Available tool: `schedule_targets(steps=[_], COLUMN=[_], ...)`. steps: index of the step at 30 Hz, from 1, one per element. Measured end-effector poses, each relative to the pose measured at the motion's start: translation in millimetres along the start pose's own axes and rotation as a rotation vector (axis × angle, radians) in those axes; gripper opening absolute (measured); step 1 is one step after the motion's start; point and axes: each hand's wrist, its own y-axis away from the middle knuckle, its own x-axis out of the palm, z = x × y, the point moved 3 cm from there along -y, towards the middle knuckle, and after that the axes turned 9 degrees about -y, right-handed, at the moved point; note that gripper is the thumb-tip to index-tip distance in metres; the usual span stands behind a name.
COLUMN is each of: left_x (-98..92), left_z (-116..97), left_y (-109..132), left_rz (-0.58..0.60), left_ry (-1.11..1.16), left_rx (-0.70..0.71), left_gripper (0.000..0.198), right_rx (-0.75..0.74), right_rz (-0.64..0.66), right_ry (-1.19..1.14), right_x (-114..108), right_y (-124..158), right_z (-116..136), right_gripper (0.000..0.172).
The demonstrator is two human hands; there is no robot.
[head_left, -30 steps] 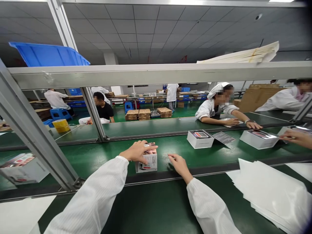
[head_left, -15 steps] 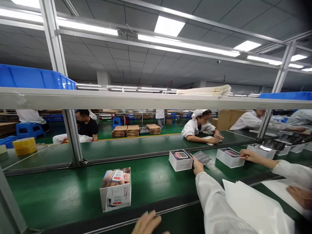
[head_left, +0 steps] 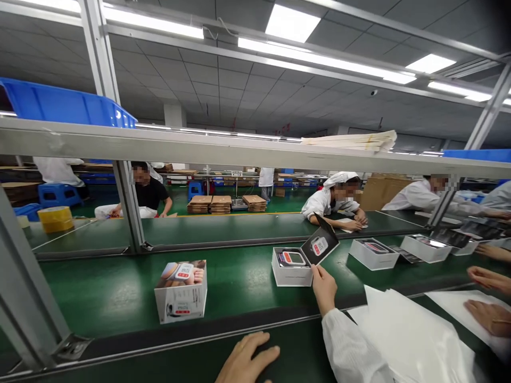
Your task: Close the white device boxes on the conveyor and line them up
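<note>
Right hand (head_left: 324, 288) pinching a dark card (head_left: 320, 246), card tilting up just beside an open white box (head_left: 289, 275), left hand (head_left: 245, 357) lying spread on a dark bench (head_left: 159, 357), another white box (head_left: 180, 300) sitting on a green belt (head_left: 99, 295), another person's hand (head_left: 487, 318) pressing on white sheets (head_left: 451, 302)

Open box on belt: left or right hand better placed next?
Right, probably: the right hand holds the dark card at the open box. The left hand lies back beyond the belt edge, empty.
</note>
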Motion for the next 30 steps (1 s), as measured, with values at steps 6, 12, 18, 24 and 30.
schedule_targets(steps=[6,12,18,24,30], left_x=[-51.5,-37.8,1.2,-55.7,-114.9], left_z=[-25.3,17.1,64.8,65.8,70.3], left_y=[-86.9,-135.6,-91.8,-88.5,-118.3], left_rz=[-0.265,-0.167,-0.003,-0.013,0.253], left_ry=[-0.162,-0.219,0.044,-0.221,-0.462], left_rx=[0.058,-0.263,-0.407,-0.204,-0.027], left_gripper=[0.06,0.06,0.086,0.095,0.105], right_rx=[-0.161,-0.234,-0.144,0.114,0.053], right_rz=[0.237,0.546,0.478,0.467,0.599], right_ry=[-0.144,-0.144,-0.296,-0.655,-0.59], right_x=[2.6,19.6,35.8,69.3,104.7], right_y=[56.0,85.6,89.5,82.7,103.7], right_z=[20.6,36.8,42.8,46.4,55.0], right_gripper=[0.063,0.051,0.066,0.078,0.067])
